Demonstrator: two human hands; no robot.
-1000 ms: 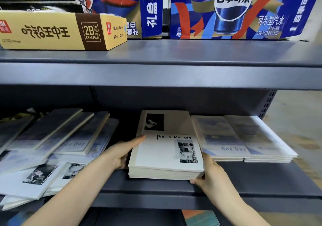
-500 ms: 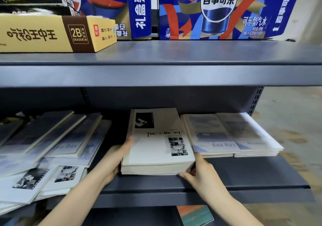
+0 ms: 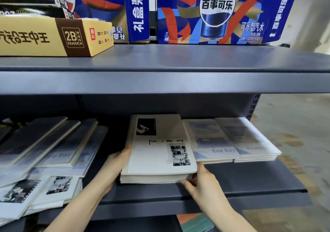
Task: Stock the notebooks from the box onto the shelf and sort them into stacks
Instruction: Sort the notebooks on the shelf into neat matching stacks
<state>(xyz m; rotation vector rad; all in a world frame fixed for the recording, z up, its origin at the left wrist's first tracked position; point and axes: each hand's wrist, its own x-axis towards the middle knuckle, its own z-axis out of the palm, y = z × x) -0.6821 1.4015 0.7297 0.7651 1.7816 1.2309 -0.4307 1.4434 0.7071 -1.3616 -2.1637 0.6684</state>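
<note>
A stack of cream "Time & Memory" notebooks (image 3: 157, 153) lies on the lower grey shelf (image 3: 250, 180). My left hand (image 3: 114, 167) presses flat against the stack's left side. My right hand (image 3: 200, 180) holds its front right corner, thumb along the right edge. Just to the right sit two low stacks with blue covers, "fine Day" (image 3: 210, 142) and "Moment" (image 3: 250, 138). On the left, loose notebooks (image 3: 44, 149) lie fanned and overlapping, blue ones behind and photo-cover ones (image 3: 35, 192) in front.
The upper shelf (image 3: 178, 67) overhangs close above, carrying a yellow 2B eraser carton (image 3: 53, 37) and blue Pepsi cases (image 3: 217, 12). Concrete floor (image 3: 303, 142) shows to the right of the shelving. Something orange and teal (image 3: 194, 222) lies below the lower shelf.
Both hands slid toward the stack's front: the left from the top left edge down its side, the right onto the front right corner. The stack appears squared; the view shifted slightly.
</note>
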